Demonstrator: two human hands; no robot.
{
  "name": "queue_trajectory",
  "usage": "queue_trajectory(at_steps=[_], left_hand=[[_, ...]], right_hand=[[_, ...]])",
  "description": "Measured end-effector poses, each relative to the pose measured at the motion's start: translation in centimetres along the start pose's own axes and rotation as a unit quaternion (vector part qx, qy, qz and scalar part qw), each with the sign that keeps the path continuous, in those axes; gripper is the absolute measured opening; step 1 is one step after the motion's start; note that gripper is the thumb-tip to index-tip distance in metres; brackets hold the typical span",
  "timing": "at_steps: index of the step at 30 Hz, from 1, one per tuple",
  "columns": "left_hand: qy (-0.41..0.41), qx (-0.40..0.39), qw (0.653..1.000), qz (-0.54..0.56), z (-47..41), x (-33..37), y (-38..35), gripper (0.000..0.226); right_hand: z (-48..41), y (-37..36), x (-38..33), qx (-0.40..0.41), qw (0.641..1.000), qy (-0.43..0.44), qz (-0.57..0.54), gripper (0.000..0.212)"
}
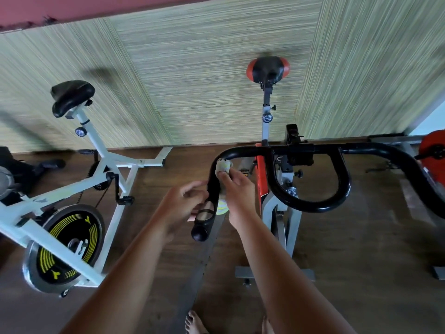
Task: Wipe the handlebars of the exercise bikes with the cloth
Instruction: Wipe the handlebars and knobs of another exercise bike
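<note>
The black handlebar [301, 150] of the orange and grey exercise bike [265, 189] spans the middle of the head view. Its left grip [213, 186] curves down toward me. A pale yellow-white cloth [222, 166] is wrapped around that grip. My right hand [237, 189] holds the cloth against the grip from the right side. My left hand [185, 201] has curled fingers around the lower part of the same grip, near its end cap [199, 233]. Part of the cloth shows again below my right hand.
A white exercise bike [101, 169] with a black and yellow flywheel [69, 242] stands at left. Another red bike part [433, 150] sits at the right edge. A striped green wall is behind, with brown floor below. My bare feet [195, 321] show at the bottom.
</note>
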State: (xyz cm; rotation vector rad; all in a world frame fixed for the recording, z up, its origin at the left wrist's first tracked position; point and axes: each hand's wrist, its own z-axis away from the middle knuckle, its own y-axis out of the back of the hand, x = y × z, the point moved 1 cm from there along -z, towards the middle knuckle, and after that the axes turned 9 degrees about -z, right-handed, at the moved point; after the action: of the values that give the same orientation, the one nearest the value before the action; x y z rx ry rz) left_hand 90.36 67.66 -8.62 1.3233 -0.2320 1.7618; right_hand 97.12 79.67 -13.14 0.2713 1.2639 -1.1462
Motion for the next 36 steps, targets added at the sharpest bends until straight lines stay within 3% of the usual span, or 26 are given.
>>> queue_trajectory(at_steps=[12,20,26,30,36], left_hand=[[0.035,0.046,0.991,0.12,3.8,-2.1,-0.7,0.018],[0.055,0.054,0.974,0.213,5.4,-2.1,-1.6,0.024],[0.052,0.064,0.975,0.205,5.5,-2.5,-1.4,0.026],[0.04,0.07,0.988,0.132,5.8,-2.4,-1.1,0.021],[0.004,0.021,0.996,0.086,6.6,-2.3,0.1,0.022]], right_hand=[[5.1,2.9,0.2,-0.097,0.993,0.017,0.058,0.028],[7.2,4.0,-0.3,-0.148,0.987,-0.002,0.055,0.018],[8.9,3.6,0.3,-0.101,0.995,-0.007,0.017,0.017],[10.0,3.3,0.8,-0.063,0.998,-0.008,-0.013,0.023],[12.5,2.5,0.6,-0.042,0.999,0.026,-0.013,0.025]])
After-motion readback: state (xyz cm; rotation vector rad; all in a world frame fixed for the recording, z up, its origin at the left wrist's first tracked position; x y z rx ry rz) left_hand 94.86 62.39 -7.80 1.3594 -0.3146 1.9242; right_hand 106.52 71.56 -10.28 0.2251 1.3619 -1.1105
